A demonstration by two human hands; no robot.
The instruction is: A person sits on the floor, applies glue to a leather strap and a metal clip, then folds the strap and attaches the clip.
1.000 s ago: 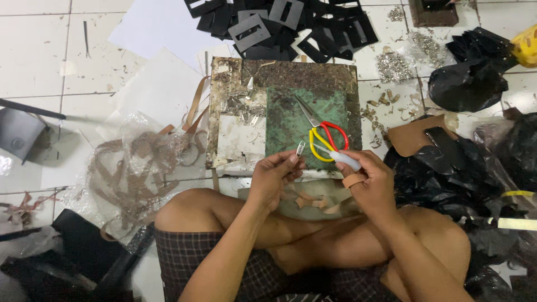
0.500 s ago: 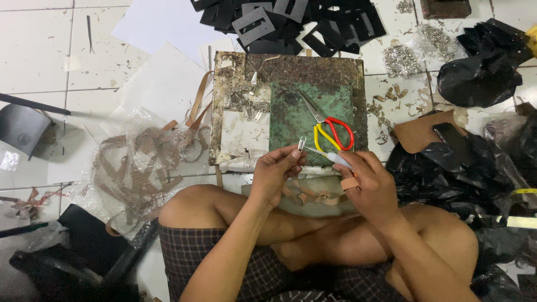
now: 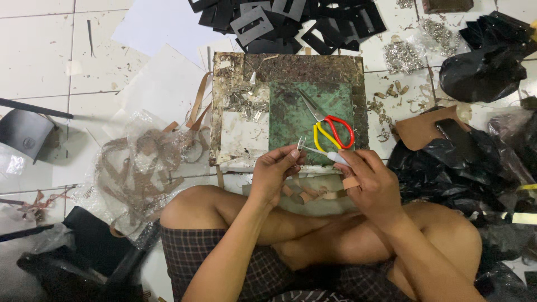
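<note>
Metal glints between my fingers: my left hand (image 3: pixel 277 170) pinches a small silver clip (image 3: pixel 302 143) just below the middle of the frame, thumb and fingertips closed tight on it. My right hand (image 3: pixel 372 179) is curled shut around a thin tool with a white handle (image 3: pixel 337 159), whose tip reaches left to the clip. A strip of tan tape is wrapped on one finger of that hand.

Both hands hover over the near edge of a worn, stained board (image 3: pixel 240 134) lying on the white tile floor (image 3: pixel 33 50). A green cutting mat (image 3: pixel 291 112) sits on the board, and on it lie scissors with one red and one yellow handle (image 3: pixel 330 130), just above my hands. A small heap of metal clips (image 3: pixel 243 102) rests on the board to the left of the mat.

At the top of the frame is a pile of black cut-out pieces (image 3: pixel 291 22). Left of the board a clear plastic bag of brown strips (image 3: pixel 140 168) lies on the floor. Black plastic bags (image 3: pixel 481 72) fill the right side. My crossed bare legs take up the bottom centre.
</note>
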